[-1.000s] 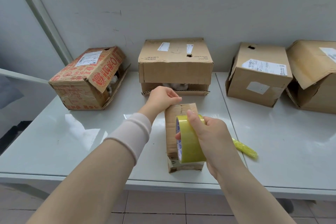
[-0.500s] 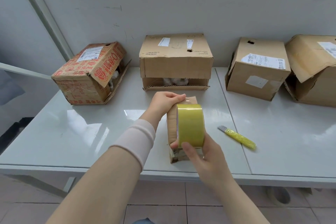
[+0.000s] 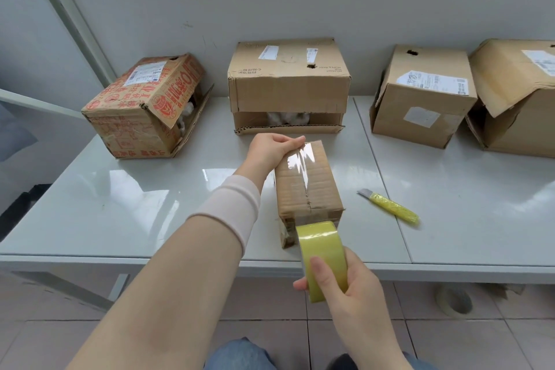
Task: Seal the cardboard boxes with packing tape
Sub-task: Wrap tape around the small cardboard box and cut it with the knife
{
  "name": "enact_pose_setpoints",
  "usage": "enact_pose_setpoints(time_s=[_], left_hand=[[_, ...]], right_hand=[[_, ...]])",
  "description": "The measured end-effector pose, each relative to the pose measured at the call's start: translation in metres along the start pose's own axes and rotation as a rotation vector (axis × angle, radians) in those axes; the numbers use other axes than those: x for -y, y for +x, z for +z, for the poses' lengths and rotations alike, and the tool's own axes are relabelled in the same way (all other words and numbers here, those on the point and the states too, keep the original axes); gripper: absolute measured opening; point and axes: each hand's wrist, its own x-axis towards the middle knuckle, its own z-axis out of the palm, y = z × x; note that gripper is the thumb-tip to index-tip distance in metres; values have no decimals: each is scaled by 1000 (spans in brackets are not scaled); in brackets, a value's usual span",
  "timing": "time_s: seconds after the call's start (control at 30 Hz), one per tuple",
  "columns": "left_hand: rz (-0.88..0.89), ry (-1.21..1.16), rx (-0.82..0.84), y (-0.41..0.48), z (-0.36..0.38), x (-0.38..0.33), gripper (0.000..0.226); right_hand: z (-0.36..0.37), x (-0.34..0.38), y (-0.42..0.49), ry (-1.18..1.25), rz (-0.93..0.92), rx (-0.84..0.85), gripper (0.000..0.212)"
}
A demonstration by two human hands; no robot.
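Observation:
A small cardboard box (image 3: 312,189) stands near the front edge of the white table (image 3: 120,207). My left hand (image 3: 271,149) grips its far top end, thumb on the tape end. A clear strip of tape (image 3: 303,165) runs along the box's top seam toward me. My right hand (image 3: 342,282) holds the yellow tape roll (image 3: 321,252) just past the box's near end, below the table edge.
A yellow utility knife (image 3: 390,207) lies right of the small box. Along the wall stand several larger boxes: a red-printed one (image 3: 144,105) at left, a plain one (image 3: 288,84) in the middle, two more (image 3: 420,99) at right. Tiled floor lies below.
My right hand has pulled the tape roll from above the box's top toward me and down past its near end, laying tape over the seam. My left hand stayed at the far end.

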Motion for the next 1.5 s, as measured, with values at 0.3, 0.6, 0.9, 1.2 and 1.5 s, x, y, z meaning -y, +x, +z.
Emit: enact_pose_setpoints(time_s=[0.3,0.6,0.9,1.2,1.5], left_hand=[[396,90,119,-15,-8,13,45],[1014,680,340,-50,-36,66,80],[940,397,34,-52,-31,30,52],[217,-186,-17,-23,-16,4,36],[146,-242,-142,4,-10,6,38]], right_hand=[[6,-20,7,26,3,13,30],[-4,-13,14,42,-22,62,29],[-18,73,48,5,-190,207,38],[-5,86,124,94,-198,252,28],[15,78,150,29,-300,95,17]])
